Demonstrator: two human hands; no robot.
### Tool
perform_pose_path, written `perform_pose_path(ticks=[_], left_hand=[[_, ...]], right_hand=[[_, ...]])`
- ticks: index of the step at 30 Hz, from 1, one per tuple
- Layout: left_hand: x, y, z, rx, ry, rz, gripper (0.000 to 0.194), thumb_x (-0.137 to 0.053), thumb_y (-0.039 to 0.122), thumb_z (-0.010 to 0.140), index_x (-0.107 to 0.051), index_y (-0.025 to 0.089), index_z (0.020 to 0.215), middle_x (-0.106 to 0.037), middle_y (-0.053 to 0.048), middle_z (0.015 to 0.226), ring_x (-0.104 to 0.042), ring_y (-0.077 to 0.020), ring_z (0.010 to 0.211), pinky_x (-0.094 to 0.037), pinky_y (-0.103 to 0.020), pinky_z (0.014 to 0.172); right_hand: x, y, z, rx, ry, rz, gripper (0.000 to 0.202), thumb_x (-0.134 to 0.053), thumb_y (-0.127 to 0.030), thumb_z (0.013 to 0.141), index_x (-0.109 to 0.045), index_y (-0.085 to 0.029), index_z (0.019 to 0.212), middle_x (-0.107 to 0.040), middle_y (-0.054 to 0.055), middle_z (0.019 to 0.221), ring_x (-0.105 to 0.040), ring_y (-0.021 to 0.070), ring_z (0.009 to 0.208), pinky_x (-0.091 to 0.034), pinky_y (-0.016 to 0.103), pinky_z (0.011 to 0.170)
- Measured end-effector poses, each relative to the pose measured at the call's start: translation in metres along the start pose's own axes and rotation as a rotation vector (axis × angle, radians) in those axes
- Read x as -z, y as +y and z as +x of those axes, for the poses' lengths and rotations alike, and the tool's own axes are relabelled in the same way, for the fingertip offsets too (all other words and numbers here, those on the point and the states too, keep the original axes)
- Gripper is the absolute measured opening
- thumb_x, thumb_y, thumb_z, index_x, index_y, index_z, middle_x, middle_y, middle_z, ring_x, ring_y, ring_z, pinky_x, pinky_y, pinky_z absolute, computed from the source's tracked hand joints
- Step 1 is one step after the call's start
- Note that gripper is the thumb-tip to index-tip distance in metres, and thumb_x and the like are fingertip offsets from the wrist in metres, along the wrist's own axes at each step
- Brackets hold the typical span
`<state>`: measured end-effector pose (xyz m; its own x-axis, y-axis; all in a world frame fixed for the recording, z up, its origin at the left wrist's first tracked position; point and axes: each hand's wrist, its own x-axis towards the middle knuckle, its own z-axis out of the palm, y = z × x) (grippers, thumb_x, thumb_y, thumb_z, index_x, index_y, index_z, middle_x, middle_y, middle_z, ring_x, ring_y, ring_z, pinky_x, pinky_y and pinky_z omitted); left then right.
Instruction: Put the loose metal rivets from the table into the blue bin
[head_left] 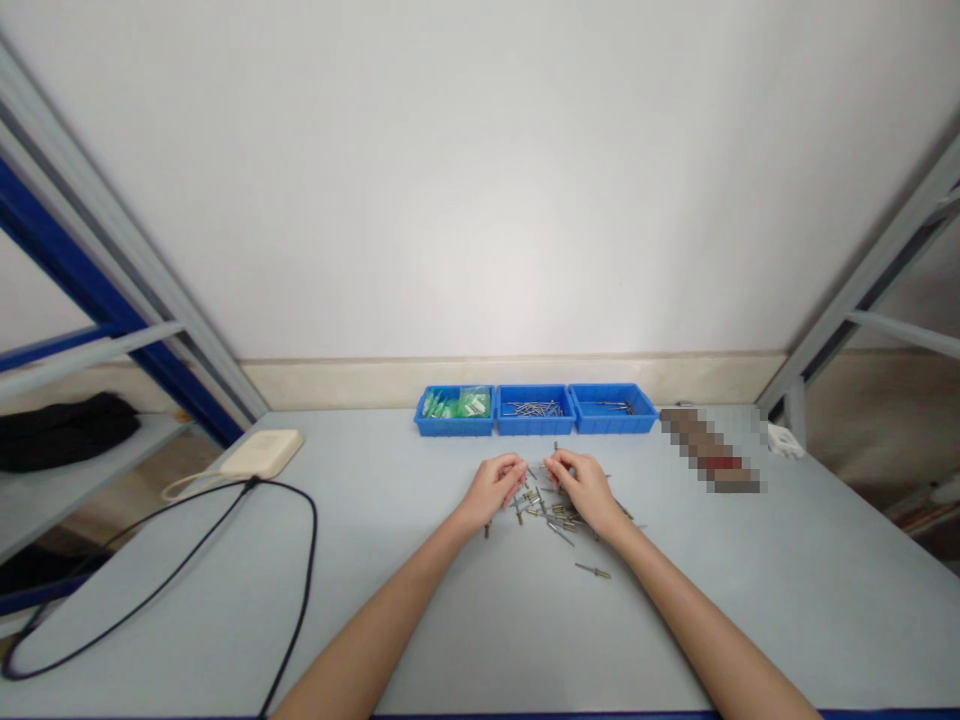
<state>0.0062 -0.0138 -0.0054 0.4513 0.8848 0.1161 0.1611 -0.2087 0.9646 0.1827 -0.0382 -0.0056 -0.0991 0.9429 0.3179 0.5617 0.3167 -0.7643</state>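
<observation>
Blind rivets (564,518), silver and brass-coloured with thin stems, lie in a loose pile on the grey table (495,640). At the pile's left edge is my left hand (496,490), its thumb and fingers pinched together; whatever they hold is too small to make out. My right hand (583,488) arches over the pile's right side, pinching a blind rivet whose end pokes out by the fingertips. The two sets of fingertips are close but apart. One single rivet (593,571) lies nearer me, away from the others.
Three blue bins stand in a row behind my hands: a left bin (454,429) with green-and-clear packets, a middle bin (535,425) with several metal pins, a right bin (613,424) with a few. A black cable (311,540) and cream box (264,453) lie left.
</observation>
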Motion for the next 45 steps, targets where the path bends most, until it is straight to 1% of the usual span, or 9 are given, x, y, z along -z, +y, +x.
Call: perform_pose_path(ticks=[6, 13, 17, 20, 24, 27, 34, 41, 45], left_hand=[[0.0, 0.003, -0.001, -0.007, 0.01, -0.033, 0.037, -0.049, 0.053, 0.08, -0.048, 0.017, 0.071, -0.037, 0.009, 0.042, -0.031, -0.007, 0.037, -0.026, -0.02, 0.043], [0.0, -0.003, 0.002, 0.017, 0.023, -0.03, 0.045, -0.046, 0.059, 0.078, -0.043, 0.017, 0.061, -0.034, 0.008, 0.039, -0.029, -0.0067, 0.036, -0.023, -0.02, 0.041], [0.001, -0.007, 0.002, 0.004, 0.028, -0.055, 0.041, -0.046, 0.057, 0.079, -0.045, 0.018, 0.07, -0.036, 0.009, 0.04, -0.029, -0.0068, 0.035, -0.024, -0.02, 0.041], [0.0, -0.003, 0.001, 0.011, 0.036, -0.053, 0.038, -0.049, 0.055, 0.078, -0.048, 0.017, 0.073, -0.037, 0.009, 0.041, -0.03, -0.007, 0.036, -0.026, -0.02, 0.042], [0.0, 0.005, 0.0, 0.005, 0.029, -0.031, 0.042, -0.048, 0.055, 0.078, -0.046, 0.017, 0.06, -0.035, 0.008, 0.039, -0.031, -0.007, 0.037, -0.027, -0.021, 0.044], [0.0, 0.006, 0.0, 0.013, 0.033, -0.03, 0.044, -0.048, 0.056, 0.078, -0.046, 0.017, 0.057, -0.034, 0.007, 0.038, -0.03, -0.0069, 0.037, -0.026, -0.021, 0.044], [0.001, 0.003, -0.001, 0.006, -0.007, -0.086, 0.039, -0.049, 0.056, 0.078, -0.046, 0.018, 0.07, -0.037, 0.009, 0.041, -0.031, -0.007, 0.036, -0.027, -0.019, 0.043], [0.001, 0.008, -0.001, 0.012, 0.036, -0.046, 0.047, -0.045, 0.06, 0.078, -0.041, 0.018, 0.059, -0.035, 0.007, 0.041, -0.032, -0.007, 0.038, -0.027, -0.02, 0.043], [0.0, 0.006, -0.001, -0.006, 0.038, -0.037, 0.041, -0.048, 0.056, 0.079, -0.049, 0.017, 0.07, -0.037, 0.008, 0.04, -0.031, -0.0071, 0.037, -0.027, -0.02, 0.043]], right_hand=[[-0.001, 0.002, 0.001, 0.044, 0.025, 0.037, 0.025, -0.043, -0.034, 0.089, -0.059, -0.018, 0.076, -0.062, 0.001, 0.068, -0.054, 0.0156, 0.065, -0.037, 0.025, 0.066], [-0.004, 0.001, 0.0, 0.019, -0.005, -0.019, 0.038, -0.041, -0.037, 0.091, -0.053, -0.018, 0.061, -0.054, -0.001, 0.056, -0.049, 0.0137, 0.057, -0.034, 0.026, 0.063], [-0.004, 0.002, -0.001, 0.023, 0.008, 0.003, 0.027, -0.046, -0.037, 0.088, -0.059, -0.019, 0.074, -0.061, 0.001, 0.068, -0.054, 0.0161, 0.068, -0.037, 0.026, 0.068], [-0.003, 0.002, -0.001, 0.031, 0.026, 0.023, 0.022, -0.048, -0.036, 0.087, -0.06, -0.019, 0.082, -0.063, 0.002, 0.075, -0.055, 0.0169, 0.072, -0.038, 0.026, 0.069], [-0.002, 0.0, -0.002, 0.05, -0.006, -0.029, 0.035, -0.04, -0.038, 0.091, -0.054, -0.018, 0.065, -0.058, 0.001, 0.063, -0.052, 0.0153, 0.064, -0.036, 0.027, 0.067], [-0.003, -0.001, -0.002, 0.055, -0.028, -0.033, 0.039, -0.039, -0.038, 0.092, -0.052, -0.018, 0.06, -0.056, 0.0, 0.059, -0.051, 0.0143, 0.061, -0.035, 0.026, 0.066], [-0.002, 0.003, -0.001, 0.057, 0.028, 0.04, 0.021, -0.048, -0.035, 0.087, -0.06, -0.018, 0.083, -0.064, 0.004, 0.082, -0.056, 0.017, 0.077, -0.039, 0.026, 0.073], [0.001, -0.004, -0.002, 0.007, -0.046, -0.016, 0.039, -0.042, -0.039, 0.089, -0.057, -0.017, 0.061, -0.059, 0.001, 0.059, -0.051, 0.0138, 0.058, -0.035, 0.025, 0.061], [0.001, -0.003, -0.001, -0.021, -0.006, 0.051, 0.025, -0.047, -0.038, 0.086, -0.062, -0.019, 0.078, -0.064, 0.002, 0.073, -0.055, 0.0155, 0.067, -0.039, 0.025, 0.065]])
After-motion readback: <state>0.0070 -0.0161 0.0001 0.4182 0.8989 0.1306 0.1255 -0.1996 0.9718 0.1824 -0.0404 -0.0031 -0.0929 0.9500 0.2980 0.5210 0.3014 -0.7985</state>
